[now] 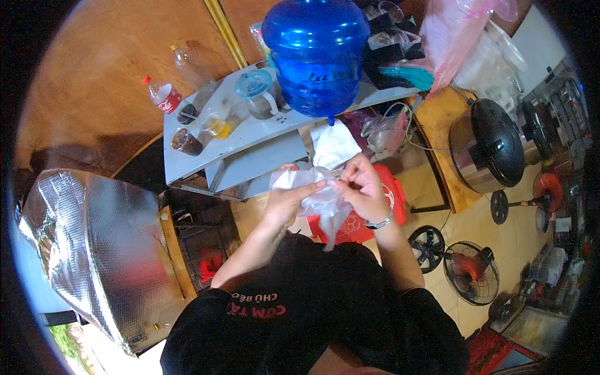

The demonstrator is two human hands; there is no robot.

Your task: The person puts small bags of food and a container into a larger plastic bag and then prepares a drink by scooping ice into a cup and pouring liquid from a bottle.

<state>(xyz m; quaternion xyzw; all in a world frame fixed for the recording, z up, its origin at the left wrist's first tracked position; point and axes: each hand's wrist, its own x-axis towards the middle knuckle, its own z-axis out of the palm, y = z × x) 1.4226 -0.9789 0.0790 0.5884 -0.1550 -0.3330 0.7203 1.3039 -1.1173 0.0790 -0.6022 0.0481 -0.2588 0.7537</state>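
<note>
A thin, clear plastic bag (317,203) is held up between my two hands in front of my chest. On its left side, my left hand (286,199) grips it, with the thumb stretched across the plastic. The fingers of my right hand (364,192) pinch the bag's right edge, and a bracelet circles that wrist. A loose end of the bag hangs down between the hands. Whatever the bag may contain cannot be made out. Just beyond the hands is a white cloth or paper (335,144), and below them a red plastic stool (390,194) is partly covered.
Ahead stands a grey table (222,150) with a large blue water bottle (317,62), a lidded jug (256,94) and cups. A big pot (487,147) sits on a wooden table at right. Fans (472,273) occupy the floor. Silver foil insulation (112,244) covers a box at left.
</note>
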